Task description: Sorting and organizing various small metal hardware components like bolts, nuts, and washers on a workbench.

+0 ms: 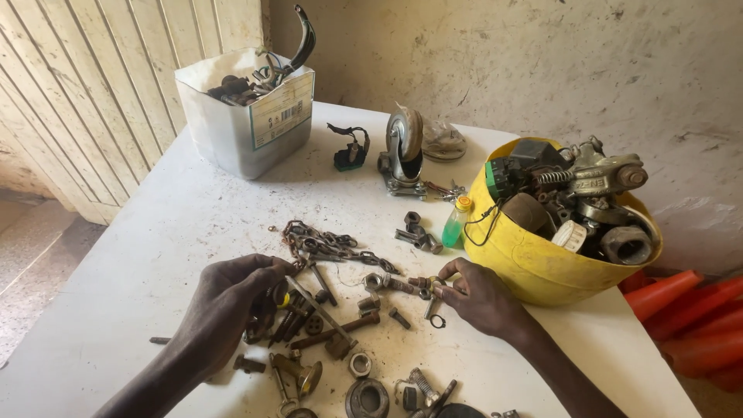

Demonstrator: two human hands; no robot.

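Right hand (484,298) pinching a short rusty bolt (428,287), left hand (228,302) curled over dull brown bolts (309,321), grip unclear

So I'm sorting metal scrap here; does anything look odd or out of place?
Yes: a small green plastic bottle with a yellow cap stands among rusty bolts and a rusty chain, against the yellow hard hat used upside-down as a parts bowl.

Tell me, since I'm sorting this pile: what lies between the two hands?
In the head view, between the left hand and right hand lie loose rusty bolts, nuts and a small ring.
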